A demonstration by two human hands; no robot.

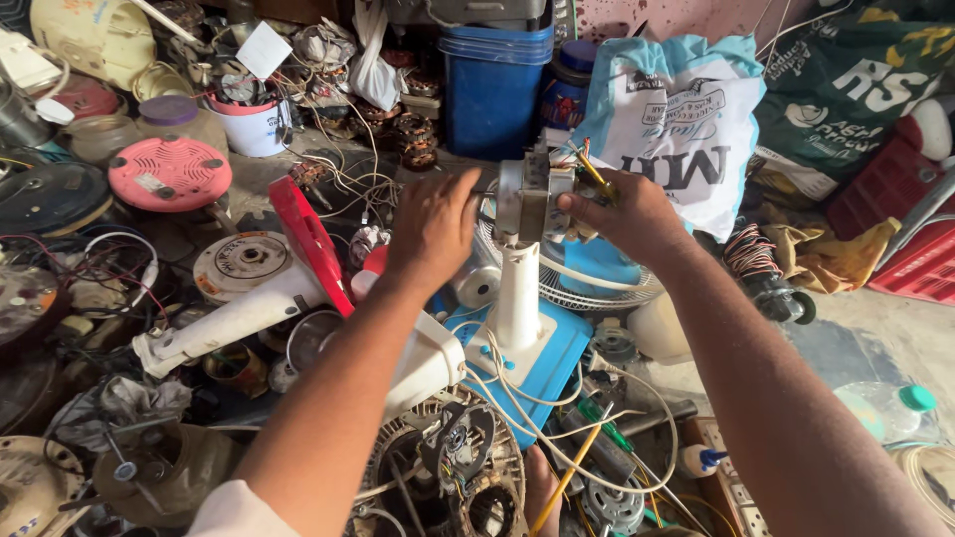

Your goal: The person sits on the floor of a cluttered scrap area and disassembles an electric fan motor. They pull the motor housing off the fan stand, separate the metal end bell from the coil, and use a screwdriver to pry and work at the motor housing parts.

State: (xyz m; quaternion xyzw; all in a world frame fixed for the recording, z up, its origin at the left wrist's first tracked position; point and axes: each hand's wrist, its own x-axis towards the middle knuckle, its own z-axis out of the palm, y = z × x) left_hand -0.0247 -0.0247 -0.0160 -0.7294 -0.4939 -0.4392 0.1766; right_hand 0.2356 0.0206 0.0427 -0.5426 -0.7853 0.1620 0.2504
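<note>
Single view, head-worn camera. Looks down and forward over both forearms, which enter from bottom edge. Close range: left hand point(433, 227) and right hand point(627, 214) sit mid-frame around fan motor point(532, 199) on white stand point(517, 293). Cluttered floor fills left half; blue bin point(492, 85) and sacks point(686, 114) along top edge. No second view.

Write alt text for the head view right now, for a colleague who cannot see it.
Two bare hands work at a grey fan motor atop a white stand on a blue base: the right hand grips the motor with a yellow-handled tool, the left hand hovers beside it. Around lie loose wires, a red fan blade and a blue barrel.
</note>
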